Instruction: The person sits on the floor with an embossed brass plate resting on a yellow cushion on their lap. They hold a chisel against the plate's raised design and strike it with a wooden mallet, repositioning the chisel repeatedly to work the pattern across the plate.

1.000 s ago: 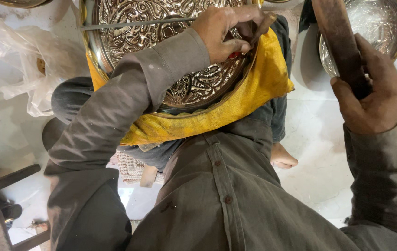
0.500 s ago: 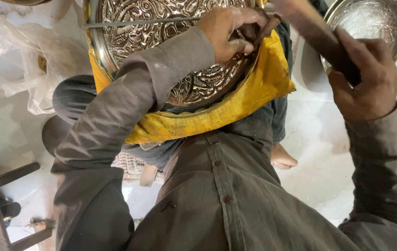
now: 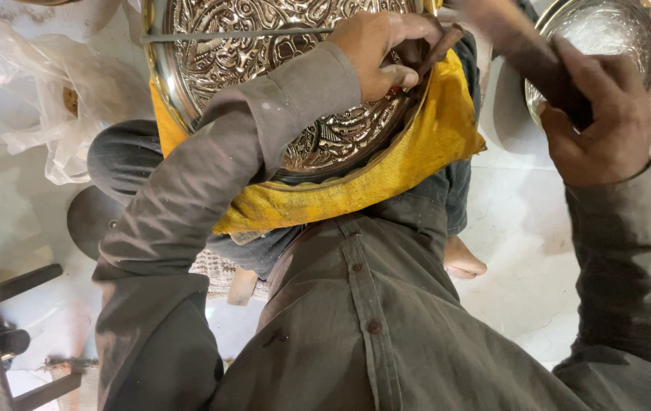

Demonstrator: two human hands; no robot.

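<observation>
A large round silver plate with embossed ornament lies on a yellow cloth over my lap. My left hand rests on the plate's right side, closed around a small dark chisel whose tip is hidden by the fingers. A thin metal rod lies across the plate to the left of that hand. My right hand is raised at the right, gripping the dark wooden handle of a mallet that slants up and left toward the chisel.
A shiny metal bowl with a gold rim stands on the white floor at top right. A crumpled clear plastic bag lies at the left. Dark metal bars sit at bottom left. My bare foot shows under the cloth.
My right hand has swung the mallet leftward and down toward my left hand on the plate. The left hand has stayed where it was.
</observation>
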